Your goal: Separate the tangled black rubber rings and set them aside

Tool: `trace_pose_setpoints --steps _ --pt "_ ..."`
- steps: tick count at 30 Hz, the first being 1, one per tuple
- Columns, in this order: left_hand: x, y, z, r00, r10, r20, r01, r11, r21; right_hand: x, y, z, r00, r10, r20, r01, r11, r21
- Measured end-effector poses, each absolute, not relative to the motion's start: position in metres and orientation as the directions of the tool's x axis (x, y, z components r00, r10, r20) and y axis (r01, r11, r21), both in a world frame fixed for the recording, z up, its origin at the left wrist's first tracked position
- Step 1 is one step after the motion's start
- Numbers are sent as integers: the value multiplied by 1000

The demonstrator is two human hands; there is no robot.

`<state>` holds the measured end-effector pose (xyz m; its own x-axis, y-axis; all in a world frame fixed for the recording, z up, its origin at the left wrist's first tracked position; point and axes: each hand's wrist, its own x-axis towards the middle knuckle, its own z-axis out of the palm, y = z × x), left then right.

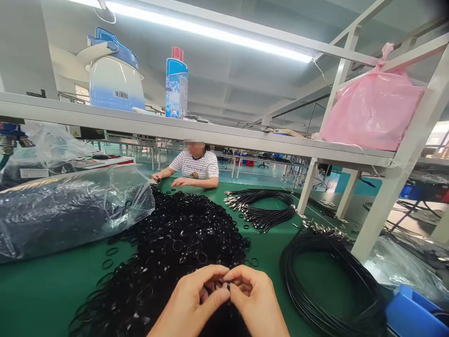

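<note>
My left hand (191, 299) and my right hand (256, 299) meet low in the middle, fingertips pinched together on a small black ring (227, 284). Both hands hover over a big heap of black rubber rings (175, 243) spread across the green table (45, 290). Fingers of both hands are curled; what else they hold is hidden.
A clear plastic bag of black parts (66, 210) lies at left. Coils of black cables (315, 281) lie to the right, another bundle (263, 208) farther back. A person in a striped shirt (194, 168) works across the table. White frame posts (393, 187) stand at right, a blue bin (417, 311) in the corner.
</note>
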<state>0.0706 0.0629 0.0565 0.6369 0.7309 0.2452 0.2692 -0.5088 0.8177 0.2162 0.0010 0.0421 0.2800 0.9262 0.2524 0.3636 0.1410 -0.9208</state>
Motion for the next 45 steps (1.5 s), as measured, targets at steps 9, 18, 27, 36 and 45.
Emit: trace_pose_setpoints --steps 9,18,27,36,45 --pt "40 71 59 563 810 161 417 -447 791 257 -18 62 301 925 231 700 -50 -712" --pt "28 81 52 519 804 290 450 -546 707 247 -23 36 138 990 32 913 -115 -390" --pt "-9 104 82 293 886 359 489 -461 740 243 -26 57 170 971 167 858 -62 -510" --pt "55 124 63 662 611 434 479 -790 382 235 -32 64 -70 993 90 817 109 -566" --pt "40 129 77 557 774 301 499 -602 623 225 -30 70 -28 1000 3 814 25 -581"
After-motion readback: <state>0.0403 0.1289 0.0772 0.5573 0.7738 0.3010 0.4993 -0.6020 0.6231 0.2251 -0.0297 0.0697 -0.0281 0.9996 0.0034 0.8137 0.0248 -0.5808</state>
